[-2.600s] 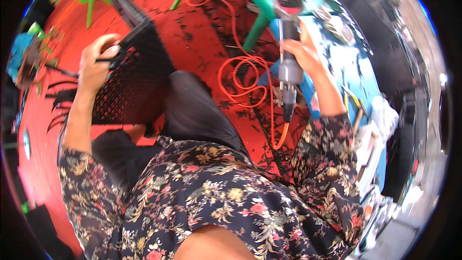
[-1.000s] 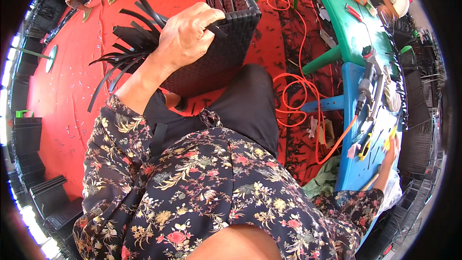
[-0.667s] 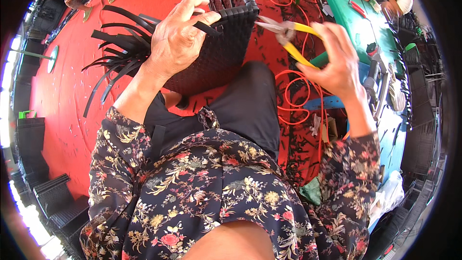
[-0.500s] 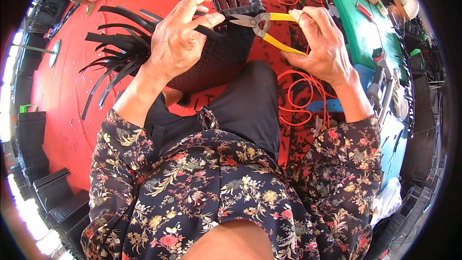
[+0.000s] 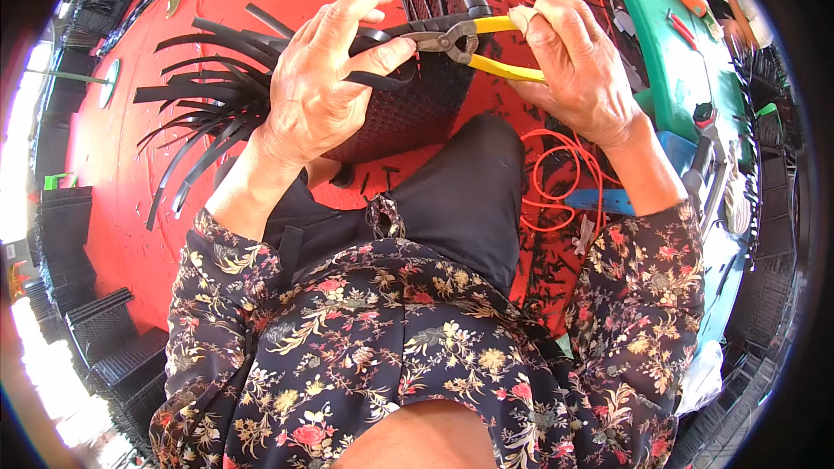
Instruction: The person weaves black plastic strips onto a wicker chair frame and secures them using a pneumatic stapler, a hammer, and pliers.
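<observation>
Beyond the person's lap, near the right knee, stood a black woven basket (image 5: 426, 108), its mouth at the far end and its rim just below the cutting tool. Its near wall looked fully woven, and the visible stretch of rim was wrapped in black strip, so the body seemed largely made. The finishing of loose ends looked incomplete: a thick fan of black strips (image 5: 213, 87) spread out to the left, long and untrimmed.

The left hand (image 5: 321, 82) had its index finger raised well away from the thumb, while the thumb and curled lower fingers pinched one black strip (image 5: 380, 80), which looped out below the thumb. The right hand (image 5: 578, 65) was wrapped part-way round a pair of yellow-handled snips (image 5: 460, 42), fingers on the far handle and thumb side by the near one, the handles spread apart. The blade tips lay right beside the left thumb, near the rim; whether they had bitten the strip could not be told, so that cut could not be counted as done.

Dark offcuts (image 5: 388, 175) littered the red floor (image 5: 122, 217), suggesting much trimming already done there, though not on which piece.
</observation>
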A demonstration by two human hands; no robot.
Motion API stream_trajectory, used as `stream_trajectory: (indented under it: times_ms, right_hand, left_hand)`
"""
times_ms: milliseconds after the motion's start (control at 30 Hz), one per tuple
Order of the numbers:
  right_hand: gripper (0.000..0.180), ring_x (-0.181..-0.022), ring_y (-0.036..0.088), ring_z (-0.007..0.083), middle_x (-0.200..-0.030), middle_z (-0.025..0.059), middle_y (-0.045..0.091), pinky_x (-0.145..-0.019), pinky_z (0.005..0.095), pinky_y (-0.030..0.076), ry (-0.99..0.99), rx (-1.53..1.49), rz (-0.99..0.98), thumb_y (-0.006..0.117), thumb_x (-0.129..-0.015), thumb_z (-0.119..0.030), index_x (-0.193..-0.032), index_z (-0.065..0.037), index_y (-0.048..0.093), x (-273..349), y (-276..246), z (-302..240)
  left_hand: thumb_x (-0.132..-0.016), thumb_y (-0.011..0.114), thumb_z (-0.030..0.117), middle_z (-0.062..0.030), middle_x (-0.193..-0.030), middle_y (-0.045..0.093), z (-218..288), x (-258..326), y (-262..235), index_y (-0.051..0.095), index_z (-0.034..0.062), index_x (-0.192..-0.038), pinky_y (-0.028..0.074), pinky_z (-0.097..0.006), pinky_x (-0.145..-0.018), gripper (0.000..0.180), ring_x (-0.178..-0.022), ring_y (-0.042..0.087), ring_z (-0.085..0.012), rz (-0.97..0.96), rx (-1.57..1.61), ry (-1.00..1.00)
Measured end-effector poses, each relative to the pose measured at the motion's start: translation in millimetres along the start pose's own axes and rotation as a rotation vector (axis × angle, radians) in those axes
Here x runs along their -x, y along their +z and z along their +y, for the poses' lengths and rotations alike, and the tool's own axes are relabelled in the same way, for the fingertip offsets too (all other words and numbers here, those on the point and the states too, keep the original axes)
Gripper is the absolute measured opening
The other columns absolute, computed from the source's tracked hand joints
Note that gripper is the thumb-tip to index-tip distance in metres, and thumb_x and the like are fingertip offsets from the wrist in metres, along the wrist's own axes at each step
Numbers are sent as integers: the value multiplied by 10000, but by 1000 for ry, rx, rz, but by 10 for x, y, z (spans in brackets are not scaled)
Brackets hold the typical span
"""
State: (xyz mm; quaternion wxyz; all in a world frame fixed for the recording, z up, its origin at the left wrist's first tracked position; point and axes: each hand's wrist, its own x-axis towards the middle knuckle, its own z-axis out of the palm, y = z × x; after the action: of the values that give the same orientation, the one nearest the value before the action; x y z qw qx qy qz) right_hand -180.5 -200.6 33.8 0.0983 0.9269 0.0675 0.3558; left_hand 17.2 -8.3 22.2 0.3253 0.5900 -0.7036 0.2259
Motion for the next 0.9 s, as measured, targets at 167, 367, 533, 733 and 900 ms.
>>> stream_trajectory:
  times_ms: [167,367,533,733,900]
  right_hand:
    - [544,-917,562,280,-963,112,512,-764,372,526,-7,-14,6,735,-582,-66,-1093,23,574,-19,36,-11]
    - [511,-851,553,254,-890,91,483,-686,349,525,24,-72,-46,731,-576,-61,-1058,8,581,4,46,-30]
    - [529,-823,568,264,-900,102,512,-704,353,528,95,-139,-33,747,-556,-61,-1054,7,585,116,19,-43]
    - [668,-937,596,287,-1047,146,577,-809,354,520,559,-185,-38,824,-572,-142,-1170,1,562,755,-228,-165]
    - [694,-1075,581,271,-1196,147,557,-913,366,471,1081,-6,-101,784,-698,-206,-1301,-16,498,1752,-863,-165]
  left_hand:
    - [-748,684,27,-95,-1208,566,-16,-3,-9,697,176,-1036,520,-362,-747,325,-908,622,-248,-2,-35,68]
    - [-725,696,-45,-143,-1213,566,43,-19,-33,710,145,-1041,541,-343,-754,368,-927,620,-277,-46,-8,15]
    - [-706,687,-76,-142,-1186,577,23,-15,-32,666,56,-1054,545,-317,-737,372,-883,643,-230,-21,51,-56]
    - [-718,681,-69,-136,-1045,616,61,-83,-10,622,-7,-1045,533,-293,-741,338,-816,664,-211,39,290,-356]
    - [-699,681,15,-104,-857,623,23,-59,-23,624,36,-935,506,-356,-682,244,-786,627,-296,-61,163,-315]
